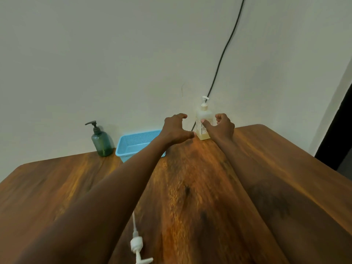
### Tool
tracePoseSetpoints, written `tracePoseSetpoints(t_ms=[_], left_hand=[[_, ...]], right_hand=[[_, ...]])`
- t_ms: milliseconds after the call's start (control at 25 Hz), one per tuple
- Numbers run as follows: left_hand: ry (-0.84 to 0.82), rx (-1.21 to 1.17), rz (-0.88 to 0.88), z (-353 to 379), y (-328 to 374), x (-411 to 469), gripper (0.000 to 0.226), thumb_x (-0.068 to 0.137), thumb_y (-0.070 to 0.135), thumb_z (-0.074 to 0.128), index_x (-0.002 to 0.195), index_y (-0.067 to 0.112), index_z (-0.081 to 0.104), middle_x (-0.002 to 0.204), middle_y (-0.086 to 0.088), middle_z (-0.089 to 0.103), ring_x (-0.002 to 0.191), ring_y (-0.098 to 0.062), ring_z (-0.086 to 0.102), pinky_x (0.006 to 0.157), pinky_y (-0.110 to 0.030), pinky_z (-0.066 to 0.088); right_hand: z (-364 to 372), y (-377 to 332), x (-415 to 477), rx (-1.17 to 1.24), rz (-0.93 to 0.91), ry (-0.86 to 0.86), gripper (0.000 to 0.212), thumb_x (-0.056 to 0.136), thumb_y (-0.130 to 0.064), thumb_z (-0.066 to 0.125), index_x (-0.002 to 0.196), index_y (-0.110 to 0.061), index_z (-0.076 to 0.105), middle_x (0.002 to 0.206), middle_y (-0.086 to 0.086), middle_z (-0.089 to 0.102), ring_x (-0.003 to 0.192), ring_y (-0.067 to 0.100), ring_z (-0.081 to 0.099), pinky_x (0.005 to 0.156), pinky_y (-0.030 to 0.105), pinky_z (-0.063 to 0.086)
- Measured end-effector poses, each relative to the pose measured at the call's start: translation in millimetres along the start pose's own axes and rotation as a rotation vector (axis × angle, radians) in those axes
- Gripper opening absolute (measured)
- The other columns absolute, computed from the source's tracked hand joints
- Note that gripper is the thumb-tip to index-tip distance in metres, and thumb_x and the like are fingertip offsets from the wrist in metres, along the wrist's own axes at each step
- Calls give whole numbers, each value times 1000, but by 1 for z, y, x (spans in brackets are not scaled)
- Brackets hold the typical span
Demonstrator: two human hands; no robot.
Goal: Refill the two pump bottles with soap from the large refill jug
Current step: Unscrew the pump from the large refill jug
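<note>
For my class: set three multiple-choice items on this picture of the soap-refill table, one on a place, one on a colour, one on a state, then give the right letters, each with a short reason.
1. Where does the blue basket stand?
A. between the green pump bottle and the white pump bottle
B. at the near edge of the table
C. on the floor

2. What colour is the pump head on the green bottle?
A. white
B. dark
C. red

3. What is the state of the loose white pump near the camera?
A. screwed onto a bottle
B. lying on the table, off any bottle
C. held in a hand

Answers:
1 A: the basket sits at the wall with one bottle on each side.
2 B: its head looks dark against the pale wall.
3 B: it lies flat on the wood, while the left hand and right hand are spread open by the white bottle.
</note>
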State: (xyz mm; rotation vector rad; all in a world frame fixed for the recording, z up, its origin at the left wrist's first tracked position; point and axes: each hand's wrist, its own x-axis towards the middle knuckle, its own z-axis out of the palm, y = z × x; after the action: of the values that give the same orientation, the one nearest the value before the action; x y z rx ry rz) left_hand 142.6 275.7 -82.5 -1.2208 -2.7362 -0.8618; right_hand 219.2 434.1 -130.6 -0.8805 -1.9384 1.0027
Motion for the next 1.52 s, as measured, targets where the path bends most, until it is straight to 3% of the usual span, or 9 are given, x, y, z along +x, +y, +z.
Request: tracePoseSetpoints(t_ms=[120,280,480,640,720,1040,1200,1360,1520], left_hand=[[10,-6,-3,14,-5,18,87,73,43,87,147,19,48,149,-4,53,134,-25,53,113,-44,43],[24,-21,-14,23,-15,32,87,72,44,87,146,20,48,149,-3,53,135,-26,52,113,-46,44],[21,-41,-30,28,-21,34,83,74,45,86,145,23,49,148,-2,53,133,-26,53,111,-46,45],[44,-81,-38,24,-25,28,81,75,39,87,144,20,51,147,-4,55,128,-23,59,113,-46,44],[42,-88,-60,23,-26,25,82,74,40,88,144,21,51,147,-4,54,127,-22,59,113,-45,44],[46,-172,-146,15,-20,-8,100,61,36,95,147,22,46,147,-5,54,130,-25,54,106,-47,50],[-11,-162,-181,2,-11,-45,111,61,36,96,153,23,36,154,-4,46,139,-30,47,111,-49,46],[24,-269,-126,-9,-1,-98,98,65,34,94,148,21,43,143,-4,57,129,-26,55,100,-36,47],[202,-373,-68,-29,8,-155,84,62,35,95,135,20,56,125,0,67,110,-17,63,86,-27,52]], right_hand=[[19,4,26,-12,12,-9,82,82,-56,78,144,-12,47,142,8,58,130,29,53,97,35,44],[44,10,44,-20,26,0,89,77,-57,81,144,-10,45,138,11,60,126,32,57,89,34,45],[57,16,61,-53,75,10,85,75,-54,84,140,-10,49,133,11,62,122,33,59,91,39,50],[59,15,62,-61,53,24,70,72,-44,85,127,-9,58,119,10,67,110,31,64,76,32,44],[56,13,54,-85,22,20,68,70,-43,86,124,-10,61,116,9,68,106,29,65,75,29,44],[36,1,-14,-134,-102,33,68,65,-59,85,117,-19,70,114,1,75,95,18,71,72,25,51],[7,-18,-61,-122,-181,54,69,62,-65,83,115,-22,72,111,-2,76,90,15,72,71,24,55],[-28,-46,-117,-24,-241,32,72,60,-66,86,115,-23,72,112,-3,76,92,14,72,76,29,62],[-57,-71,-178,71,-251,17,73,52,-71,86,109,-27,74,104,-9,78,82,3,69,74,29,63]])
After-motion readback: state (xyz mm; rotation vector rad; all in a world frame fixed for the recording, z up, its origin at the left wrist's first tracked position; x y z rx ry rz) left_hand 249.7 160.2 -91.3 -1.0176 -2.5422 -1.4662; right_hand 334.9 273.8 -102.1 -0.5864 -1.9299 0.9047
